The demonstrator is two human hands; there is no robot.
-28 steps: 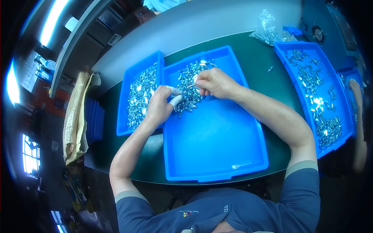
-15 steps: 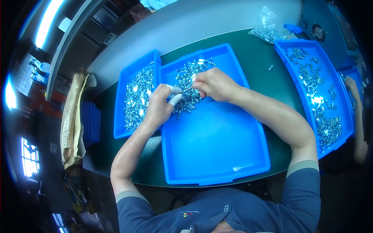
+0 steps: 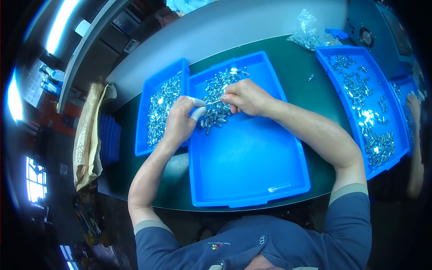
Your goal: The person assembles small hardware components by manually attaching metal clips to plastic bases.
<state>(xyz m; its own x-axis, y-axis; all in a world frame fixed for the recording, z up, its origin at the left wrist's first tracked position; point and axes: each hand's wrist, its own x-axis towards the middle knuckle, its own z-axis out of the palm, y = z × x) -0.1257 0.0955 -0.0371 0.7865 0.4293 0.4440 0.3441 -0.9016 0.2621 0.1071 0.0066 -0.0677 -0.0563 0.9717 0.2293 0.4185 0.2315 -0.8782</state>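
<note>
Above the far part of the middle blue tray (image 3: 243,171), both my hands meet over a heap of small shiny metal cylinders (image 3: 218,85). White finger covers sit on the thumb and forefinger of my left hand (image 3: 180,121), which are pinched at one end of a thin metal piece (image 3: 215,102). My right hand (image 3: 248,98) is closed on the other end, fingers curled. Whether the piece is a tool or a part is too small to tell. In the tray's near right corner lies a small clear plastic piece (image 3: 280,188).
A smaller blue tray (image 3: 141,130) of metal cylinders stands at left, partly behind my left hand. A long blue tray (image 3: 355,135) with scattered cylinders is at right. One loose cylinder (image 3: 311,77) and a clear bag (image 3: 308,33) lie on the green table (image 3: 294,58). Another person's arm (image 3: 415,148) shows far right.
My hands keep the same pinch on the thin metal piece, with only a slight shift. The whole view has tilted a little.
</note>
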